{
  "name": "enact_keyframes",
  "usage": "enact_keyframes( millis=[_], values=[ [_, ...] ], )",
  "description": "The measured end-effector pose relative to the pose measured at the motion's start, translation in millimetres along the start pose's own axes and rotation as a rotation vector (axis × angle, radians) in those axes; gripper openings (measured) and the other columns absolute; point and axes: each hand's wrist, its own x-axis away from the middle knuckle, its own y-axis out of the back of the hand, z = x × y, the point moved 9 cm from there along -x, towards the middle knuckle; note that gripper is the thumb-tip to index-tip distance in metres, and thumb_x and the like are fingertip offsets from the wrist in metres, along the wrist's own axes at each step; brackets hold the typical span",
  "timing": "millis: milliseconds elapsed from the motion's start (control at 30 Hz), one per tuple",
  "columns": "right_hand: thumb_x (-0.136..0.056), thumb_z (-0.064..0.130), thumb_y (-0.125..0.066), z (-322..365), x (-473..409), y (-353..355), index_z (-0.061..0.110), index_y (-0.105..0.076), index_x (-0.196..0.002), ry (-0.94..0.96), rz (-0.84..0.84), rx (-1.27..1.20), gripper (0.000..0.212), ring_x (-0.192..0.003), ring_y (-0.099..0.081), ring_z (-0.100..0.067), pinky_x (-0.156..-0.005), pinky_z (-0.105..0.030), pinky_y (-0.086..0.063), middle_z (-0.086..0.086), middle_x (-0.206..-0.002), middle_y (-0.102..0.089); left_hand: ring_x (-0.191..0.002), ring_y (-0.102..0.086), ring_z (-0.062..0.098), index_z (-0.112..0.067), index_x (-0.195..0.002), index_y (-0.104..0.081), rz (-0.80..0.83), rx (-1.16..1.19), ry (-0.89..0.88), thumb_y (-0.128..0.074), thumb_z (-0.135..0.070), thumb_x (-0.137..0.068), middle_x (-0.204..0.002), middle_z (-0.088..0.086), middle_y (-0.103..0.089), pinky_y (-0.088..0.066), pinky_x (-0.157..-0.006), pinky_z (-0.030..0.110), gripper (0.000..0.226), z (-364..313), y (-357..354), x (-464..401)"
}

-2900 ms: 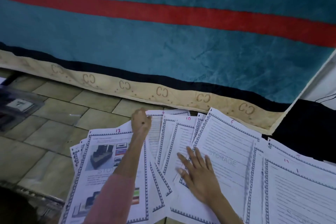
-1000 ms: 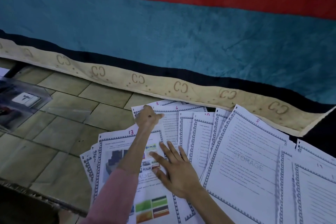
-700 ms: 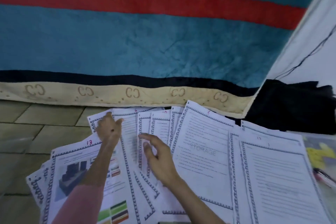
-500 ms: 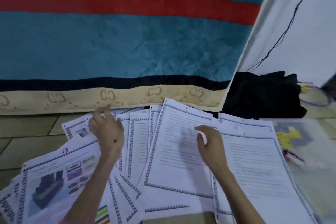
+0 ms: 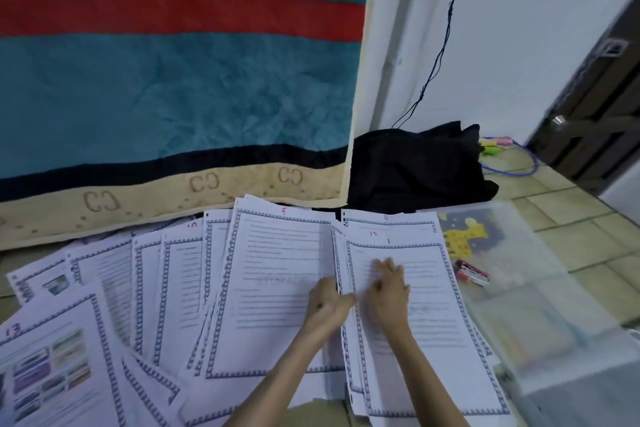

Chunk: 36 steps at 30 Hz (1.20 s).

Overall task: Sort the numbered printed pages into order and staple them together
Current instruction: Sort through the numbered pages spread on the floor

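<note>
Pages fanned across floor, page 1 (image 5: 408, 288) at right | right hand (image 5: 389, 291) flat on page 1, released | left hand (image 5: 327, 302) pinches its left edge | we advise lifting one sheet only.

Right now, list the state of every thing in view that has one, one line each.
Page 1: face up, topmost of the right-hand pile, unstapled.
Page 5: face up, overlapping the fanned sheets.
Page 13: face up, at the far left of the spread.
Right hand: flat on page 1.
Left hand: at the seam between pages 5 and 1; grip unclear.
Stapler: lying untouched.
</note>
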Motion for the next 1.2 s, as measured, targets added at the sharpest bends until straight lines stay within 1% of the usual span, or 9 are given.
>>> enact_keyframes(
  millis=[100, 200, 333, 433, 833, 933, 1067, 1133, 1200],
  values=[
    [-0.085, 0.007, -0.06, -11, -2, 26, 0.014, -0.049, -0.133, -0.003, -0.053, -0.063, 0.05, -0.139, -0.027, -0.028, -0.109, -0.032, -0.024, -0.015, -0.149, -0.033, -0.091, -0.055, 0.01, -0.015, -0.126, -0.049, -0.058, 0.019, -0.058, -0.048, -0.006, -0.087, -0.118, 0.0, -0.061, -0.042, -0.067, 0.01, 0.04, -9, -5, 2],
    [-0.077, 0.035, -0.073, -50, 0, 70, 0.02, -0.043, -0.135, -0.237, -0.212, 0.116, 0.067, -0.134, -0.024, -0.034, -0.106, -0.048, -0.027, -0.014, -0.148, -0.03, -0.11, -0.054, 0.015, -0.012, -0.134, -0.042, -0.116, 0.108, -0.012, -0.059, -0.009, -0.088, -0.13, 0.001, -0.054, -0.043, -0.089, 0.02, 0.049, 0, 6, 4],
    [-0.064, 0.037, -0.083, -81, -7, 75, 0.013, -0.041, -0.135, -0.331, -0.121, 0.021, 0.086, -0.129, -0.036, -0.036, -0.104, -0.049, -0.033, -0.017, -0.139, -0.041, -0.092, -0.062, 0.013, -0.013, -0.102, -0.061, -0.171, 0.224, 0.017, -0.075, -0.009, -0.076, -0.094, -0.004, -0.068, -0.046, -0.075, 0.018, 0.03, 19, 33, 4],
    [-0.061, 0.03, -0.087, -80, -11, 76, 0.01, -0.047, -0.129, -0.292, -0.14, 0.005, 0.082, -0.124, -0.041, -0.037, -0.098, -0.049, -0.04, -0.019, -0.133, -0.044, -0.099, -0.062, 0.021, -0.004, -0.109, -0.064, -0.222, 0.234, 0.087, -0.074, -0.007, -0.076, -0.098, 0.007, -0.069, -0.045, -0.08, 0.022, 0.034, 38, 57, 6],
    [-0.059, 0.033, -0.087, -75, -8, 81, 0.008, -0.026, -0.136, -0.385, -0.123, 0.158, 0.101, -0.126, -0.033, -0.042, -0.092, -0.057, -0.039, -0.024, -0.139, -0.035, -0.118, -0.051, 0.04, -0.003, -0.135, -0.038, -0.66, -0.072, 0.15, -0.077, -0.007, -0.073, -0.129, 0.024, -0.054, -0.041, -0.098, 0.045, 0.073, 67, 179, 45],
    [-0.057, 0.029, -0.089, -78, -9, 81, 0.011, -0.026, -0.137, -0.385, -0.134, 0.09, 0.103, -0.126, -0.035, -0.043, -0.093, -0.058, -0.037, -0.023, -0.139, -0.037, -0.133, -0.03, 0.044, -0.009, -0.147, -0.017, -0.747, -0.513, 0.124, -0.079, -0.014, -0.07, -0.147, 0.025, -0.03, -0.031, -0.105, 0.055, 0.099, 50, 168, 48],
    [-0.073, 0.025, -0.079, -78, -10, 92, 0.011, -0.044, -0.128, -0.377, -0.146, 0.108, 0.068, -0.126, -0.04, -0.036, -0.1, -0.053, -0.03, -0.017, -0.131, -0.052, -0.142, -0.022, 0.033, -0.018, -0.142, -0.037, -0.539, -0.722, -0.221, -0.052, -0.042, -0.09, -0.155, 0.01, -0.021, -0.022, -0.112, 0.05, 0.06, 27, 102, 33],
    [-0.082, 0.02, -0.07, -80, -15, 105, 0.01, -0.053, -0.121, -0.323, -0.184, 0.027, 0.044, -0.119, -0.048, -0.037, -0.097, -0.05, -0.035, -0.019, -0.123, -0.058, -0.146, -0.011, 0.022, -0.028, -0.145, -0.029, -0.261, -0.714, -0.235, -0.008, -0.08, -0.076, -0.157, -0.001, -0.011, -0.014, -0.116, 0.042, 0.089, 37, 65, 21],
    [-0.086, 0.014, -0.061, -82, -20, 129, 0.008, -0.057, -0.116, -0.257, -0.254, -0.019, 0.031, -0.109, -0.054, -0.04, -0.086, -0.046, -0.043, -0.022, -0.115, -0.062, -0.146, -0.002, 0.017, -0.033, -0.147, -0.019, -0.14, -0.746, -0.174, 0.002, -0.09, -0.059, -0.158, -0.005, -0.001, -0.008, -0.117, 0.039, 0.107, 48, 53, 13]
  ],
)
